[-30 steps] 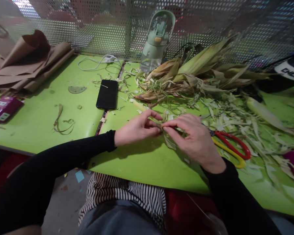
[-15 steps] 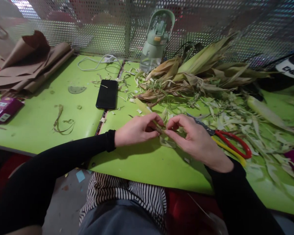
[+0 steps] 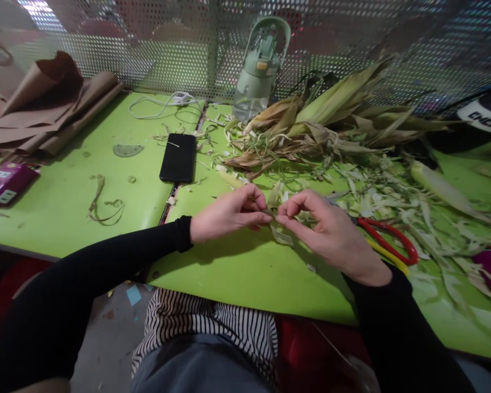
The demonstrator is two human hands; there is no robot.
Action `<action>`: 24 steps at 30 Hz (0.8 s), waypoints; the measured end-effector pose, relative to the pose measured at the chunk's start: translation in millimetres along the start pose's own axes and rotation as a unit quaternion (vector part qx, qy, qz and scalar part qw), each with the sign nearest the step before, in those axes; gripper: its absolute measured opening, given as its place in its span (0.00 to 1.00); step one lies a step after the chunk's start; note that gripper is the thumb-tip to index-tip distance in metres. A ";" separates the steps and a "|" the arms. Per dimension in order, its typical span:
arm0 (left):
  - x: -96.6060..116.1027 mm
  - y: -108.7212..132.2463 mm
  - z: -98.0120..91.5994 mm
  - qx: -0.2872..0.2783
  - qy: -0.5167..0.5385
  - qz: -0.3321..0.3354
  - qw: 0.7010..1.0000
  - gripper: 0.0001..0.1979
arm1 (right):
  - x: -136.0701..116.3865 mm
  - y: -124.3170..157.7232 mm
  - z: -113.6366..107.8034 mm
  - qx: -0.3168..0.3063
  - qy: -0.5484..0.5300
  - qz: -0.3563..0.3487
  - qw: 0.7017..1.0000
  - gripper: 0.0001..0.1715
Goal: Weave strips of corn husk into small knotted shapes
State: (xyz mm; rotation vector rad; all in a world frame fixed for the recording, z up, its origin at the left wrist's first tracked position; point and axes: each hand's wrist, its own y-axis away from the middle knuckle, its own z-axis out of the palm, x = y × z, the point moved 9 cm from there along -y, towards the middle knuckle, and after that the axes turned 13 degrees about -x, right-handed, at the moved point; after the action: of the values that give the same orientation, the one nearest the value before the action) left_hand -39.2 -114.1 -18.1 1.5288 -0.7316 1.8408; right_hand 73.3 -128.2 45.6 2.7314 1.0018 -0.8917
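Observation:
Over the green table (image 3: 229,278), my left hand (image 3: 233,214) and my right hand (image 3: 325,232) meet almost fingertip to fingertip. Both are closed in a pinch on a thin strip of corn husk (image 3: 273,214), mostly hidden by the fingers. Pale husk pieces (image 3: 281,236) lie just below and behind the fingertips. Beside my right hand rest scissors with red and yellow handles (image 3: 388,240), their blades partly covered by the hand. A heap of corn husks (image 3: 331,114), green and dried brown, spreads behind my hands.
A black phone (image 3: 178,158) lies left of my hands, near a clear protractor (image 3: 128,149) and a white cable (image 3: 151,103). A green-lidded bottle (image 3: 256,76) stands by the perforated screen. Brown paper (image 3: 61,103) and a purple box (image 3: 8,184) sit far left. Husk scraps (image 3: 376,185) cover the right side.
My left fingers have shifted slightly, the thumb now reaching closer to the right fingertips. Both hands stay pinched on the husk strip. The view has shifted a little.

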 end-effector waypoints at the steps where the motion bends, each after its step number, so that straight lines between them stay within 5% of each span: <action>1: -0.6 -0.6 0.0 -0.006 0.014 -0.004 1.000 0.11 | 2.0 0.0 0.0 0.003 -0.012 0.005 1.000 0.09; 11: 4.0 1.8 -1.6 0.007 0.074 -0.030 0.997 0.03 | 7.7 -1.3 -1.6 -0.007 -0.079 0.016 0.997 0.12; 24: 6.6 1.9 -3.5 0.009 0.029 -0.037 0.999 0.02 | 15.9 3.1 -2.1 0.091 -0.078 0.072 0.990 0.15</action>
State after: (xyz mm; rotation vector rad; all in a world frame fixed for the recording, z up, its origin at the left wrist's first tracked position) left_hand -43.7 -111.9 -12.2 1.4889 -0.6251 1.8341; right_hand 86.0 -121.1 38.1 2.7798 0.7178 -1.2031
